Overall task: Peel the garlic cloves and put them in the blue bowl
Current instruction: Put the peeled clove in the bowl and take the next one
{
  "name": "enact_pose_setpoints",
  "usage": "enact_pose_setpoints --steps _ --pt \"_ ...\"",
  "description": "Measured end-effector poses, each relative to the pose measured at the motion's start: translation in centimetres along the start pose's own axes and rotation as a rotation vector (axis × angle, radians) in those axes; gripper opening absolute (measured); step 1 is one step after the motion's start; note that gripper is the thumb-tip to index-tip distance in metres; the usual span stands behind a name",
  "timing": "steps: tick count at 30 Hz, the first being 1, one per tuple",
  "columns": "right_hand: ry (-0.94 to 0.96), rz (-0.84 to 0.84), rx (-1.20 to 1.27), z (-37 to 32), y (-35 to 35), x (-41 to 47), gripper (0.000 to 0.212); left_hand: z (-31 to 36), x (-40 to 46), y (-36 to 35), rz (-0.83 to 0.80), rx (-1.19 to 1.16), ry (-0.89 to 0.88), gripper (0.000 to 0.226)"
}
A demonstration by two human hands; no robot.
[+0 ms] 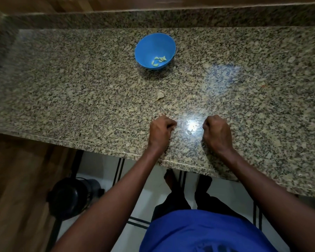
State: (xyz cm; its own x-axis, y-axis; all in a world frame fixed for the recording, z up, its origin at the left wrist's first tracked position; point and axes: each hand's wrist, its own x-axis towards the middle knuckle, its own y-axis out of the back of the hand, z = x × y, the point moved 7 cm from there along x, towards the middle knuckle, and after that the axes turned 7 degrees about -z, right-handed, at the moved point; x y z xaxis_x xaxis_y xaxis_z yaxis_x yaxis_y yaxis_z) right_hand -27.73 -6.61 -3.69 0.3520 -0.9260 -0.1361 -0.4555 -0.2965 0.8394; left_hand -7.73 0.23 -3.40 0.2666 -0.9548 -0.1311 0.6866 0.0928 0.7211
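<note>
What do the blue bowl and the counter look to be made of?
Blue bowl: probably plastic, with uniform saturated colour, a thin rim and a soft matte sheen. Counter: looks like polished granite, speckled beige, grey and black, with a mirror-like glare; it could be an engineered look-alike.

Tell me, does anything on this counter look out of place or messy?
Only small things. A pale scrap, likely garlic skin, lies loose on the granite counter between the blue bowl and the hands. The peeled cloves sit inside the bowl; nothing is spilled.
</note>
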Motion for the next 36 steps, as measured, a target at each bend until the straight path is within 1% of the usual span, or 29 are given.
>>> enact_pose_setpoints --steps 4,6,8,9,11,12,15,16,20,23,25,26,27,29,31,33,36 --pt "0.002 -0.015 0.011 -1.0 -0.7 -0.5 0.021 0.7 -1.5 -1.3 -0.006 0.128 -0.106 0.014" --pt "0.023 -0.017 0.022 -1.6 -0.9 -0.6 0.015 0.7 -2.1 -1.8 -0.001 0.162 -0.131 0.013" --pt "0.045 -0.027 0.056 -2.2 -1.0 -0.7 0.004 0.9 -2.4 -2.3 0.008 0.204 -0.133 0.005" --pt "0.05 -0.037 0.083 -2.5 -1.1 -0.8 0.005 1.2 -2.6 -2.4 0.021 0.248 -0.147 0.005" --pt "0.08 -0.069 0.114 -3.2 -1.6 -1.0 0.017 1.3 -2.8 -2.6 0.036 0.288 -0.154 0.005" --pt "0.107 -0.076 0.112 -3.7 -1.8 -1.1 0.019 1.3 -2.9 -2.7 0.039 0.305 -0.162 0.002" --pt "0.161 -0.055 0.06 -4.5 -1.9 -1.0 0.003 1.3 -2.9 -2.7 0.036 0.329 -0.162 0.008" --pt "0.159 -0.046 0.044 -4.5 -2.0 -0.8 0.01 1.3 -2.8 -2.6 0.036 0.332 -0.163 0.01" --pt "0.135 -0.045 -0.045 -4.3 -2.3 -0.4 0.02 0.4 -1.7 -1.5 0.065 0.357 -0.102 0.011" --pt "0.104 -0.064 -0.142 -4.3 -2.9 -0.7 0.023 -0.1 -1.6 -0.8 0.131 0.343 -0.036 0.015" --pt "0.07 -0.089 -0.125 -4.1 -2.9 -0.9 0.025 0.0 -2.1 -0.6 0.135 0.301 0.02 0.014" --pt "0.019 -0.106 -0.057 -3.7 -2.9 -0.9 0.026 0.0 -2.4 -0.7 0.105 0.223 0.064 0.012" --pt "-0.065 -0.128 0.052 -3.1 -2.8 -0.7 0.025 -0.2 -2.6 -0.9 0.061 0.075 0.133 0.008" --pt "-0.27 -0.182 0.375 -1.8 -3.0 -0.4 0.02 -0.8 -3.2 -1.0 -0.011 -0.372 0.314 0.004" --pt "-0.392 -0.235 0.691 -1.6 -3.1 -0.4 0.016 -1.4 -3.5 -0.3 -0.008 -0.739 0.469 0.008" --pt "-0.442 -0.261 0.88 -2.0 -2.6 -0.3 0.013 -1.8 -3.5 0.9 -0.002 -0.96 0.556 0.01" --pt "-0.446 -0.313 1.074 -4.5 -1.5 -0.6 0.007 -2.9 -4.1 3.0 0.023 -1.171 0.585 0.01"
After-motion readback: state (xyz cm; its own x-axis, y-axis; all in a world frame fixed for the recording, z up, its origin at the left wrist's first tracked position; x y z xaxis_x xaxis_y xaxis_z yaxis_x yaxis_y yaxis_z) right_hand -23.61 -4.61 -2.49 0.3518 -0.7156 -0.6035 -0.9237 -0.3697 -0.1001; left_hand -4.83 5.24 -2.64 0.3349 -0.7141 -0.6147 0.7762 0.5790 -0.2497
